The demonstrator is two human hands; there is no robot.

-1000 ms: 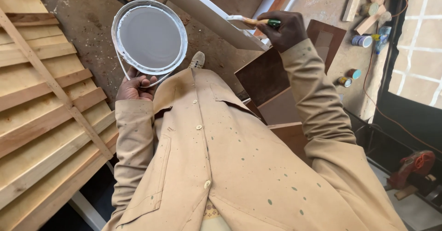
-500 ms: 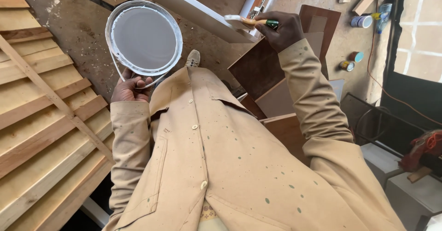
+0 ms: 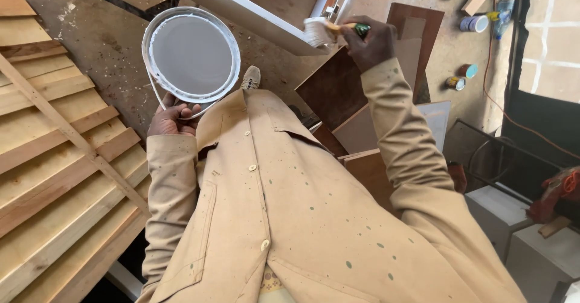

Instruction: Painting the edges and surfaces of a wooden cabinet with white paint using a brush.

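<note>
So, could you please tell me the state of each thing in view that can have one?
Left hand: fingers closed around the bucket's wire handle.
Paint bucket: open, no lid, filled with white paint, held level.
Right hand: gripping the paintbrush handle.
Paintbrush: bristles loaded with white paint, against the white board.
White board: painted white.
Small tins: standing on the floor; open or shut, cannot tell.

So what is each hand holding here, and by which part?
The left hand holds the white paint bucket by its thin wire handle at the near rim. The right hand grips the paintbrush by its handle, bristles against the white board.
</note>
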